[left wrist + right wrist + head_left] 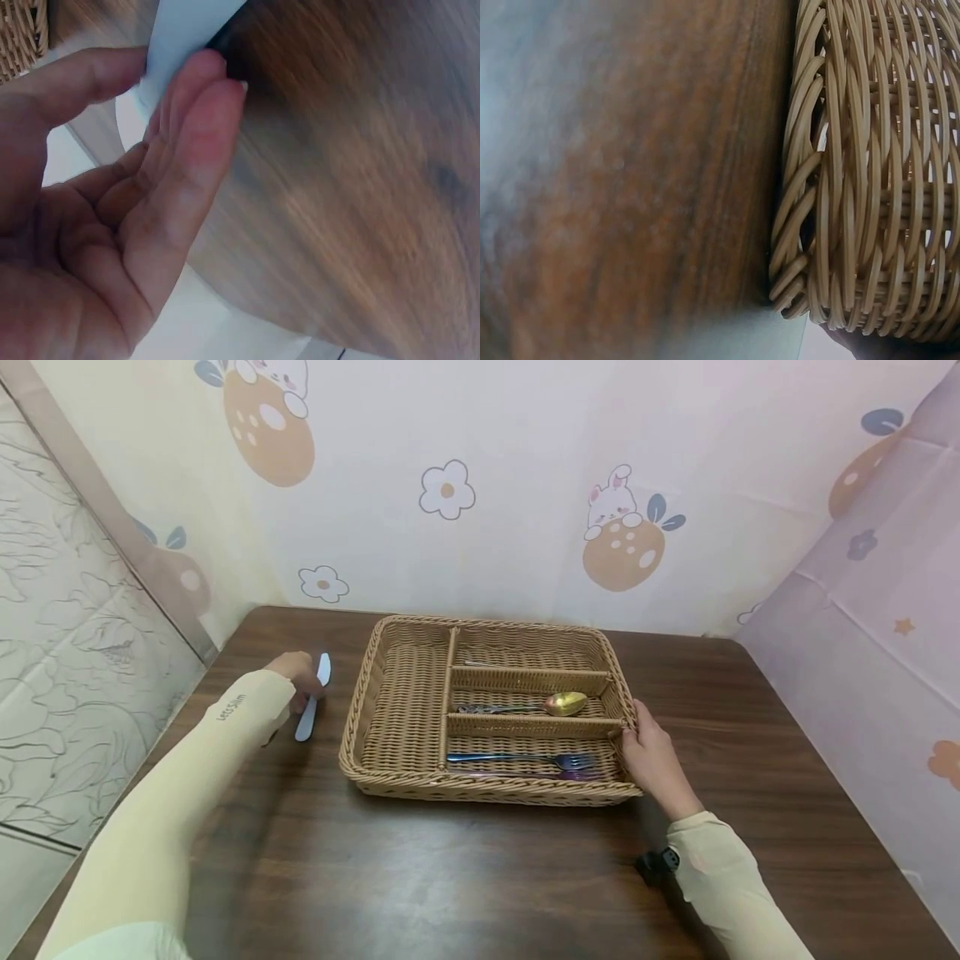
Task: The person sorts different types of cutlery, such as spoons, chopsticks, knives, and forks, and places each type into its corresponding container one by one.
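Observation:
My left hand pinches a pale, silvery table knife at the left of the table. In the left wrist view, the thumb and fingertips meet on the flat knife. At the right end of a woven cutlery basket, my right hand grips the rim. Only the basket's wicker wall fills the right wrist view; the fingers are hidden there. A gold-bowled spoon lies in the middle right compartment. The front one holds a blue fork and a purple fork.
A thin utensil shows partly in the back right compartment. The long left compartment shows bare wicker. The dark wooden table meets a patterned cloth behind. A black device sits at the right wrist.

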`<state>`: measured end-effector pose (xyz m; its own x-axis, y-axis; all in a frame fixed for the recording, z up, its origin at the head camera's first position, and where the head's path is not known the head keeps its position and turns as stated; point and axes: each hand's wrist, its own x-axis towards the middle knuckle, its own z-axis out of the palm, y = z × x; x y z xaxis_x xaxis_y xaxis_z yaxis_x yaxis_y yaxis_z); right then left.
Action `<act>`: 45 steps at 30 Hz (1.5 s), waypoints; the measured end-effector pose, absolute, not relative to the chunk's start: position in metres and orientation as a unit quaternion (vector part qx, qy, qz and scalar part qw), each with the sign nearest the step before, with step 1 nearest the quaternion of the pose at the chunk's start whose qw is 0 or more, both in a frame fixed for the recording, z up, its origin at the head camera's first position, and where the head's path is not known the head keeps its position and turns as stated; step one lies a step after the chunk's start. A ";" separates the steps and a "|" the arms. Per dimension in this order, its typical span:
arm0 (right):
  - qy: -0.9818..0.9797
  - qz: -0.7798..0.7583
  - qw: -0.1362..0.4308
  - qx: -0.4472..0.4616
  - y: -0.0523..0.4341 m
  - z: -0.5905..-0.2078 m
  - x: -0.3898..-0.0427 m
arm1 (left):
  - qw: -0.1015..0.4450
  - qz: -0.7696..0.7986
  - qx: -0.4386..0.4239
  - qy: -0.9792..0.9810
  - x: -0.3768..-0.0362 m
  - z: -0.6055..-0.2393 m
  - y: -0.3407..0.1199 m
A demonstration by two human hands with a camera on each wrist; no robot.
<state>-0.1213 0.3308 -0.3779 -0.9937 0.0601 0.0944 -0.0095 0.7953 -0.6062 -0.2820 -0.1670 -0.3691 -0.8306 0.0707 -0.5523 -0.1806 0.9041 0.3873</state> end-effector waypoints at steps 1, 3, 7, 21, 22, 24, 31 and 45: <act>-0.946 0.320 0.054 -0.014 0.331 -0.378 -0.121 | 0.288 0.225 -0.034 0.930 -0.282 -0.370 -0.167; -0.946 0.319 0.053 -0.014 0.331 -0.379 -0.122 | 0.287 0.237 -0.040 0.927 -0.282 -0.372 -0.168; -0.946 0.319 0.054 -0.014 0.331 -0.379 -0.122 | 0.287 0.245 -0.037 0.926 -0.282 -0.371 -0.171; -0.944 0.326 0.049 -0.013 0.333 -0.379 -0.123 | 0.274 0.241 0.015 0.931 -0.288 -0.330 -0.162; -0.944 0.326 0.049 -0.012 0.333 -0.379 -0.123 | 0.274 0.244 0.015 0.930 -0.288 -0.327 -0.159; -0.944 0.326 0.050 -0.013 0.333 -0.379 -0.123 | 0.273 0.245 0.015 0.930 -0.286 -0.321 -0.152; -0.944 0.326 0.043 -0.016 0.333 -0.378 -0.124 | 0.258 0.231 0.046 0.937 -0.285 -0.304 -0.127; -0.946 0.321 0.053 -0.014 0.333 -0.380 -0.126 | 0.252 0.246 0.071 0.933 -0.283 -0.302 -0.076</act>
<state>-0.1258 0.3333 -0.3803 -0.9941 0.0597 0.0910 -0.0079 0.7942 -0.6076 -0.2834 -0.0759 -0.3022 -0.8629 0.2568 -0.4352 0.0087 0.8687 0.4953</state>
